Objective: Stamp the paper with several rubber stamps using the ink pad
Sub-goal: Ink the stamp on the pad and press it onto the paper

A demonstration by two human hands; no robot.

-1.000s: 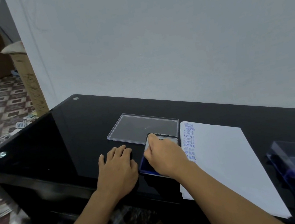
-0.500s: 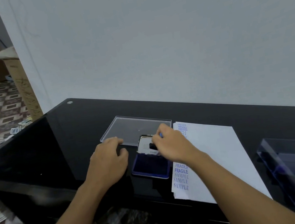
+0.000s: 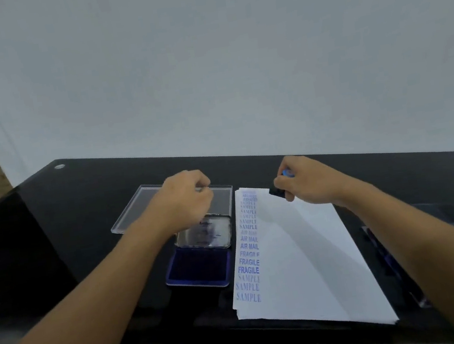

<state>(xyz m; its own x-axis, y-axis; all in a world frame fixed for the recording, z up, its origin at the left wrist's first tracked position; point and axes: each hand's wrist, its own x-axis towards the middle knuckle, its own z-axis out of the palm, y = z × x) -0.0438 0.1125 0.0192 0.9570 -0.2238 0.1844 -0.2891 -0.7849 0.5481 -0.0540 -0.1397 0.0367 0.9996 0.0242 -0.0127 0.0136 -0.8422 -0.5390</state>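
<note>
Desk [image 3: 61,224]: black glass.
Right hand [image 3: 312,186]: fingers pinch stamp [image 3: 276,192], paper [image 3: 303,248] beneath.
Left hand [image 3: 186,201]: curled; I cannot tell contents.
Risk: tilted press smears under fingers.

Soft, dimmish light. The glossy black surface [image 3: 62,230] left of the paper [image 3: 288,285] carries a grey sheen; a faint diagonal shadow crosses the paper. Right of it, everything smears into blur and edges bow.
</note>
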